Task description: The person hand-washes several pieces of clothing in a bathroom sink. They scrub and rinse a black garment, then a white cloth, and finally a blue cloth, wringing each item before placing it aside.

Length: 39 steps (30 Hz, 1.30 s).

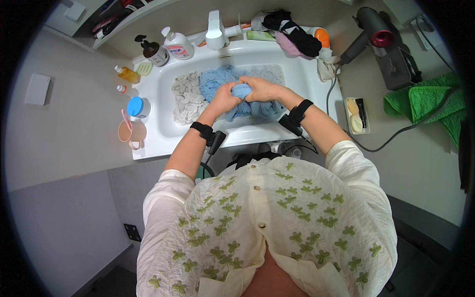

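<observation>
A white washbasin (304, 85) holds sudsy water, a wet blue cloth (219, 80) and, at its left side, a crumpled pale grey-white cloth (188, 97). My left hand (224, 98) and my right hand (261, 89) meet over the middle of the basin, both closed around a bunched part of the blue cloth. The rest of that cloth spreads behind and below them in the basin. The fingertips are partly hidden by the cloth. Each wrist wears a black strap with a small device on it.
A white faucet (216, 31) rises at the back, beside pump bottles (179, 44) and a pile of black fabric (297, 37). A pink cup (131, 133) and a blue-lidded jar (137, 107) line the left rim. At right are a soap dish (357, 128), hair dryer (358, 46) with cord, and green towel (426, 98).
</observation>
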Tool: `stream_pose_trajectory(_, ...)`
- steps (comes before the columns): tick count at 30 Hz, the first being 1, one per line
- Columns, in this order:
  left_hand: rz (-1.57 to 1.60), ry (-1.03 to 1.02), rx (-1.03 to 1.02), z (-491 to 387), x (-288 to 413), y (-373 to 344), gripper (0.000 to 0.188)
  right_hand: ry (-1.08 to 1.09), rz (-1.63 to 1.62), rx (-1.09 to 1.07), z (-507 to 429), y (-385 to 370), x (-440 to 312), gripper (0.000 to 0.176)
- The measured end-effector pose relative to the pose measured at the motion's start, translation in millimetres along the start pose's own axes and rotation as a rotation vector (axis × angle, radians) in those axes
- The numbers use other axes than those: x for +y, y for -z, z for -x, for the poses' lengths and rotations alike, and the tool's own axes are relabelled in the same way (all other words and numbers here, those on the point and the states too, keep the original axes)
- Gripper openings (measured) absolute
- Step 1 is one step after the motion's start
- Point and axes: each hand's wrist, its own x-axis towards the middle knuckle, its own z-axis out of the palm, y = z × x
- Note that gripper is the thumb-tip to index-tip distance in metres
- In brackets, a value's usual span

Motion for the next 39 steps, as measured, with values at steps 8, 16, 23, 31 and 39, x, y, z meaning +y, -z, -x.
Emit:
stream_pose_trajectory(8, 0.488, 0.120, 0.209, 6.3, 41.9, 30.5, 0.018, -0.320, 0.165, -0.036, 7.6, -10.7, 37.6, 0.055)
stream_pose_trajectory(16, 0.545, 0.127, 0.287, 16.8, 26.0, 73.0, 0.022, -0.228, -0.171, 0.198, 48.2, 71.6, 46.9, 0.048)
stream_pose_trajectory(23, 0.601, 0.169, 0.311, 15.4, 15.9, 72.5, 0.030, -0.068, -0.320, 0.278, 60.4, 133.6, -31.8, 0.045)
stream_pose_trajectory(31, 0.351, 0.442, 0.057, -2.0, -37.5, 47.9, 0.062, -0.471, -0.290, 0.212, 32.9, 82.7, 61.7, 0.051)
stream_pose_trajectory(39, -0.409, 0.272, -0.288, -18.1, -52.6, -25.3, 0.101, -0.589, 0.472, -0.089, 34.6, -0.7, 104.1, 0.082)
